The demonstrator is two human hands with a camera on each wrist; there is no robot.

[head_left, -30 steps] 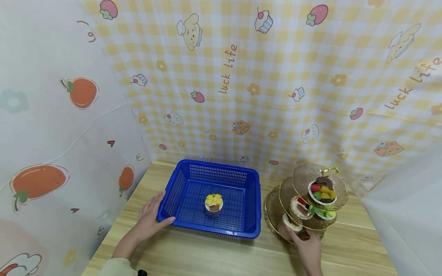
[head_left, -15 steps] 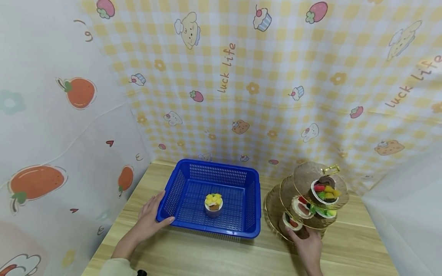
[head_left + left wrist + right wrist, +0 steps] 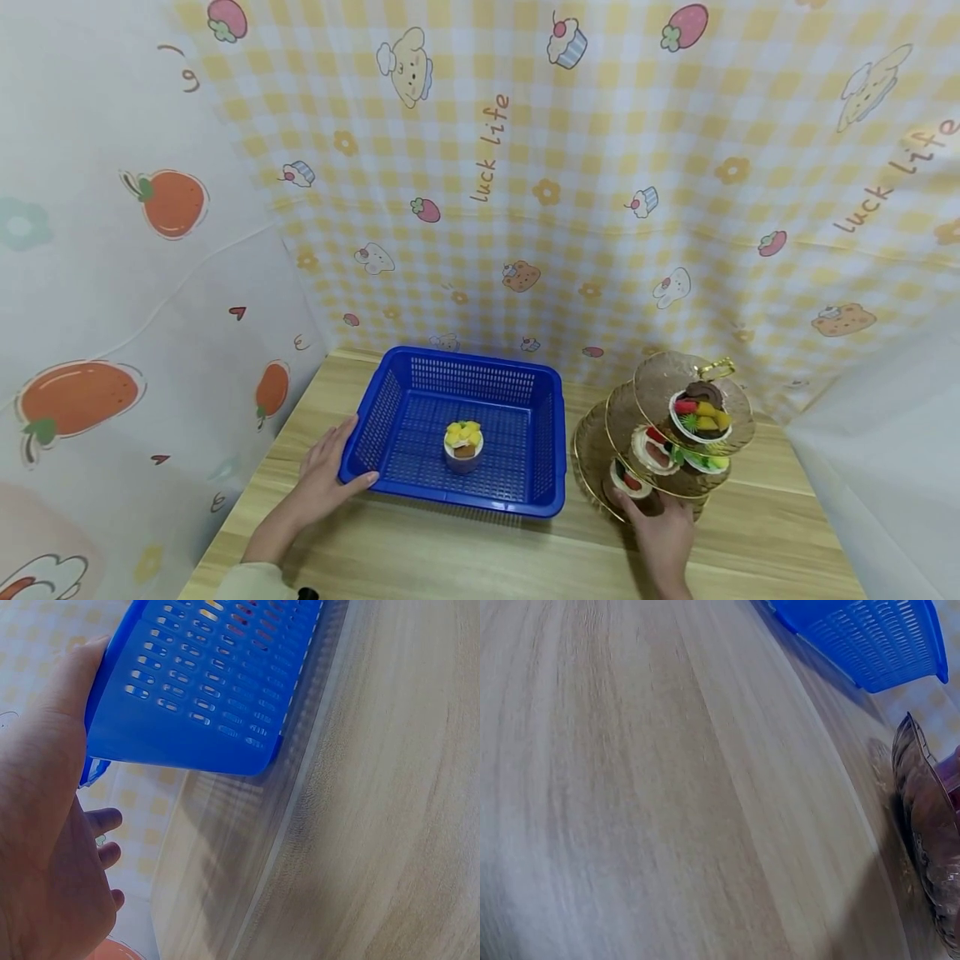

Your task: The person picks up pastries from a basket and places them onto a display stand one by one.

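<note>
At the left, my left hand [image 3: 326, 467] lies against the near left corner of a blue plastic basket [image 3: 551, 502]. Its thumb is straight along the rim and its other fingers extend outside the wall; the left wrist view shows these fingers [image 3: 110, 855] below the rim. Inside the basket stands a cupcake with yellow topping [image 3: 463, 450]. To the right, my right hand [image 3: 666, 533] reaches into the bottom tier of a three-tier stand [image 3: 592, 454] and grips a cupcake with white cream and red fruit [image 3: 632, 482]. The thumb shows at its near left side; the other fingers are hidden.
A fruit-topped chocolate cupcake [image 3: 701, 414] sits on the top tier. Below it, the middle tier holds a cream tart [image 3: 654, 452] and a green-and-yellow-topped cake [image 3: 707, 463]. Behind the wooden table [image 3: 465, 562] hangs a checked curtain [image 3: 480, 242].
The cupcake in my right hand has shifted slightly back, and its red topping shows more. The stand rocked slightly right and came back. My left hand keeps its place.
</note>
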